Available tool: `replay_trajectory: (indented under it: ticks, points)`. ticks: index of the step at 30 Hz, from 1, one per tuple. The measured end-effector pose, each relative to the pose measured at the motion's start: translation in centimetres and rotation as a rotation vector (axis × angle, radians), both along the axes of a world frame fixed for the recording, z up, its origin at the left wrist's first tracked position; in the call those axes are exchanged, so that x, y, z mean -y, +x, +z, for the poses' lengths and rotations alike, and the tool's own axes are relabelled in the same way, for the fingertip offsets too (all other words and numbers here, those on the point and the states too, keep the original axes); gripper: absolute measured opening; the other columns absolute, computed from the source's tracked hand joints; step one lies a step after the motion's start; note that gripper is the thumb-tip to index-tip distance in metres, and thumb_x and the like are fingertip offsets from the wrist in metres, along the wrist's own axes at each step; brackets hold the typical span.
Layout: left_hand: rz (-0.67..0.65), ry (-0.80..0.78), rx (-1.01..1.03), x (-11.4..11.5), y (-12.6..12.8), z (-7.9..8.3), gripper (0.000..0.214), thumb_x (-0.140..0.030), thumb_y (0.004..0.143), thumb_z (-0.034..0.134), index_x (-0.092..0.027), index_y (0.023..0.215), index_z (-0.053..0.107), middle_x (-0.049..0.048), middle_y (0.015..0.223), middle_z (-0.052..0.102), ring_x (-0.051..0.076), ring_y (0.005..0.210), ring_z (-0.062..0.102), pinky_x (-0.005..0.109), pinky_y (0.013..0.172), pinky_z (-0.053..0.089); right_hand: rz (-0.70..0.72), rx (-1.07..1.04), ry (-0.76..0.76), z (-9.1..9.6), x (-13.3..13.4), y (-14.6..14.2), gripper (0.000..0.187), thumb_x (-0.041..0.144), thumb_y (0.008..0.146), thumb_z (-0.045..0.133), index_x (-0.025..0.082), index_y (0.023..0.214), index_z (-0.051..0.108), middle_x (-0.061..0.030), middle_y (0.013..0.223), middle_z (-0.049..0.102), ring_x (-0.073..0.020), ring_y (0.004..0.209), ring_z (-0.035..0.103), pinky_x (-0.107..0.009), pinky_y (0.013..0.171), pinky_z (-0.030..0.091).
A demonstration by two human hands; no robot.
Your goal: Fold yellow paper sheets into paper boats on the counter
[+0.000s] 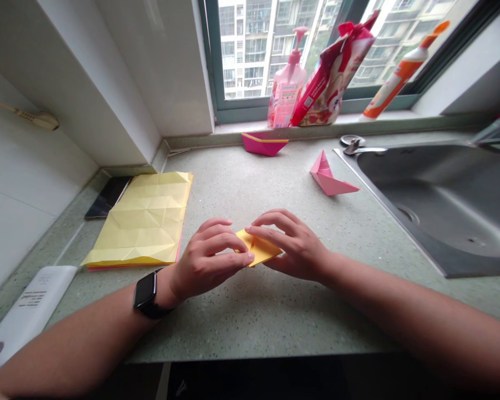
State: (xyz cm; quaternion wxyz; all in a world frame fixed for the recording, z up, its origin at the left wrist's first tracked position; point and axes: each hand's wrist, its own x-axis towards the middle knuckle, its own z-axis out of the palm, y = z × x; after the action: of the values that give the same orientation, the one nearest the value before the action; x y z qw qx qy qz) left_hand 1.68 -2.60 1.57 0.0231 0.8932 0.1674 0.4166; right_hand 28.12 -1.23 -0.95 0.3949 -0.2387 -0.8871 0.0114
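A small piece of folded yellow paper (263, 251) is held between both hands over the counter. My left hand (212, 250), with a black smartwatch (145, 290) on its wrist, pinches the paper's left side between thumb and fingers. On the other side, my right hand (294, 244) has its fingers along the paper's upper edge and its thumb partly hidden beneath. Beyond the hands sit a magenta paper boat (265, 146) by the sill and a pink folded paper boat (332, 180) near the sink.
Left of my hands lies a stack of creased yellow paper (145, 214), partly over a dark phone (107, 198). A white power bank-like device (31, 311) lies front left. At right is a steel sink (441, 211). A pink pump bottle (286, 91), red bag (333, 78) and orange-white bottle (400, 78) line the sill.
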Motion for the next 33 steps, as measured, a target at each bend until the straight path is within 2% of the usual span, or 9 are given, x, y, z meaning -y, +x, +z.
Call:
replay_trajectory:
  ticks: [5, 8, 15, 19, 26, 33]
  points:
    - [-0.034, 0.001, -0.002, -0.2, -0.3, 0.1, 0.009, -0.021, 0.109, 0.073, -0.029, 0.114, 0.074, -0.0015, 0.105, 0.082, 0.014, 0.097, 0.079, 0.046, 0.117, 0.06, -0.044, 0.016, 0.011, -0.3, -0.6, 0.5, 0.031, 0.029, 0.107, 0.07, 0.031, 0.138, 0.073, -0.0086, 0.123, 0.079, -0.0277, 0.108, 0.072, -0.048, 0.093, 0.061]
    - [-0.02, -0.027, 0.016, -0.3, -0.4, -0.2, 0.009, -0.021, 0.109, 0.072, -0.03, 0.113, 0.072, -0.002, 0.107, 0.082, 0.013, 0.097, 0.081, 0.046, 0.118, 0.06, -0.068, 0.02, 0.019, -0.5, -0.8, 0.9, 0.03, 0.024, 0.107, 0.07, 0.033, 0.134, 0.075, -0.0057, 0.118, 0.081, -0.0252, 0.103, 0.074, -0.045, 0.09, 0.06]
    - [-0.045, -0.077, 0.075, -0.7, -0.5, -0.7, 0.02, -0.012, 0.102, 0.077, -0.024, 0.116, 0.069, 0.0018, 0.11, 0.082, 0.014, 0.099, 0.082, 0.048, 0.119, 0.061, -0.034, -0.117, -0.034, -0.2, -1.0, 1.2, 0.029, 0.022, 0.103, 0.075, 0.033, 0.13, 0.077, -0.0046, 0.111, 0.081, -0.0224, 0.095, 0.076, -0.041, 0.083, 0.063]
    - [-0.033, -0.09, 0.126, -1.0, -0.3, -1.0, 0.023, -0.009, 0.101, 0.076, -0.024, 0.116, 0.067, 0.0027, 0.11, 0.082, 0.015, 0.099, 0.082, 0.046, 0.116, 0.064, 0.03, -0.194, -0.051, 0.1, -1.2, 1.4, 0.025, 0.017, 0.101, 0.077, 0.029, 0.122, 0.078, -0.0033, 0.102, 0.079, -0.0199, 0.089, 0.075, -0.037, 0.078, 0.063]
    - [0.107, -0.021, 0.004, -1.6, -0.1, -1.6, 0.038, -0.031, 0.101, 0.083, -0.022, 0.135, 0.066, 0.0095, 0.116, 0.083, 0.023, 0.105, 0.081, 0.051, 0.111, 0.064, 0.022, -0.03, 0.074, -0.1, -1.3, 1.3, 0.017, 0.018, 0.1, 0.076, 0.026, 0.115, 0.077, -0.0034, 0.097, 0.081, -0.0221, 0.087, 0.073, -0.039, 0.08, 0.06]
    - [0.107, -0.005, -0.043, -1.5, -0.2, -1.6, 0.01, -0.018, 0.104, 0.076, -0.024, 0.113, 0.073, 0.0, 0.095, 0.082, 0.015, 0.082, 0.077, 0.041, 0.106, 0.062, 0.003, -0.011, 0.066, 0.1, -1.0, 1.0, 0.014, 0.019, 0.103, 0.074, 0.024, 0.116, 0.075, -0.0044, 0.1, 0.082, -0.0212, 0.087, 0.073, -0.038, 0.081, 0.06]
